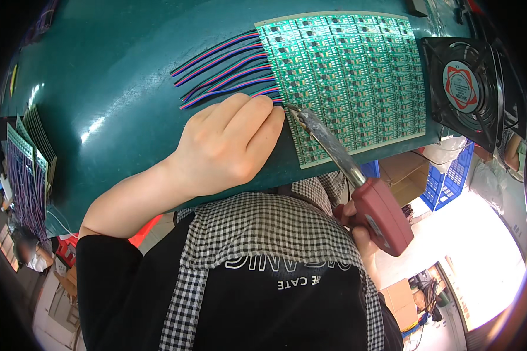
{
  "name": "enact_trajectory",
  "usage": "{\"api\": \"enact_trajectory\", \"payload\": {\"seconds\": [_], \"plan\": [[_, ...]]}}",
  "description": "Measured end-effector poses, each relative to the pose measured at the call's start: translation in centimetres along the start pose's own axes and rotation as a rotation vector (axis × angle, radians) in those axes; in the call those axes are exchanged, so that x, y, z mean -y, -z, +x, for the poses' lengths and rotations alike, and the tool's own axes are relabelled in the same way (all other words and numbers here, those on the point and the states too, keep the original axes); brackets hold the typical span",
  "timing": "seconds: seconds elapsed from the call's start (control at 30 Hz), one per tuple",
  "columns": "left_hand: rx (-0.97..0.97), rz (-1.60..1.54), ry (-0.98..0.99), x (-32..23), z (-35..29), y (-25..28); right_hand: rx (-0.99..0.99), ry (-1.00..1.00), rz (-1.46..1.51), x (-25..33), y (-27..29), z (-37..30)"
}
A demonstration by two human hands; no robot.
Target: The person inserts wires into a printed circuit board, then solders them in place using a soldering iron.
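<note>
A large panel of green circuit boards (345,82) lies on the dark green mat. Several bundles of coloured wires (222,70) stretch leftward from its left edge. At that edge my left hand (234,137) is closed, its fingertips pinching a wire bundle (267,92) against the boards; the fingers partly cover it. My right hand (360,231) is wrapped around the dark red handle of a soldering iron (383,216), which hides part of the fingers. The iron's tip is right beside my left fingertips at the panel's edge.
A black fan (462,88) stands right of the panel. On the far left of the green work surface (129,117), wired board panels (29,164) stand upright. Below the table at right are a blue crate (448,178) and a cardboard box (407,178). Another person (32,248) is at lower left.
</note>
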State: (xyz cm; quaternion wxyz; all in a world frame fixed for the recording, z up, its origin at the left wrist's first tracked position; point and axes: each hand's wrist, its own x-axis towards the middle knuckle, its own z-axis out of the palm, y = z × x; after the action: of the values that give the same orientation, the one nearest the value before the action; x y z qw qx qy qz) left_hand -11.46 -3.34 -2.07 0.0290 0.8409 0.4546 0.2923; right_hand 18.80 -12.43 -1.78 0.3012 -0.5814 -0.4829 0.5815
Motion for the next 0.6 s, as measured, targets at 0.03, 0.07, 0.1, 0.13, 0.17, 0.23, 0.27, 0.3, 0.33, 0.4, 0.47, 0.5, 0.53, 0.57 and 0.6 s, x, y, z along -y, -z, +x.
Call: {"api": "enact_trajectory", "payload": {"seconds": [0.03, 0.07, 0.1, 0.13, 0.17, 0.23, 0.27, 0.3, 0.33, 0.4, 0.47, 0.5, 0.53, 0.57, 0.6], "plan": [[0.001, 0.005, -0.002, -0.1, 0.0, -0.1, 0.0, 0.001, 0.003, -0.4, 0.1, 0.0], [-0.006, -0.003, 0.002, 0.1, 0.0, 0.0, -0.005, 0.135, -0.216, -0.7, 0.2, 0.1], [-0.009, 0.005, -0.001, 0.1, 0.1, 0.1, -0.009, 0.272, -0.426, -1.1, 0.5, 0.1], [-0.012, 0.014, -0.005, 0.1, 0.1, 0.1, -0.009, 0.273, -0.428, -1.5, 0.9, 0.0], [-0.014, 0.013, -0.005, 0.2, 0.1, -0.1, 0.017, 0.273, -0.485, -1.7, 1.3, -0.2], [-0.055, 0.096, -0.075, 0.6, -0.1, -0.6, 0.041, 0.274, -0.54, -0.9, 1.0, -0.1], [-0.053, 0.1, -0.076, 0.6, -0.1, -0.7, 0.047, 0.191, -0.429, 0.6, 0.5, 0.0], [-0.061, 0.103, -0.08, 0.5, -0.1, -0.7, 0.05, 0.107, -0.321, 1.5, 0.2, 0.1], [-0.069, 0.107, -0.084, 0.5, -0.1, -0.7, 0.048, 0.108, -0.322, 1.0, 0.4, 0.1], [-0.08, 0.104, -0.088, 0.6, 0.0, -0.8, 0.019, 0.256, -0.349, -0.9, 0.9, -0.1], [-0.09, 0.104, -0.089, 0.6, -0.1, -0.8, 0.029, 0.262, -0.367, -1.2, 1.1, -0.2], [-0.091, 0.106, -0.088, 0.6, -0.1, -0.8, 0.04, 0.268, -0.385, -1.2, 1.2, -0.2], [-0.093, 0.109, -0.087, 0.6, -0.1, -0.8, 0.04, 0.268, -0.385, -1.2, 1.1, -0.2], [-0.091, 0.11, -0.088, 0.6, -0.1, -0.9, 0.034, 0.268, -0.395, -1.2, 1.1, -0.3], [-0.1, 0.111, -0.092, 0.6, -0.1, -0.9, 0.03, 0.269, -0.407, -1.2, 1.0, -0.3]]}}
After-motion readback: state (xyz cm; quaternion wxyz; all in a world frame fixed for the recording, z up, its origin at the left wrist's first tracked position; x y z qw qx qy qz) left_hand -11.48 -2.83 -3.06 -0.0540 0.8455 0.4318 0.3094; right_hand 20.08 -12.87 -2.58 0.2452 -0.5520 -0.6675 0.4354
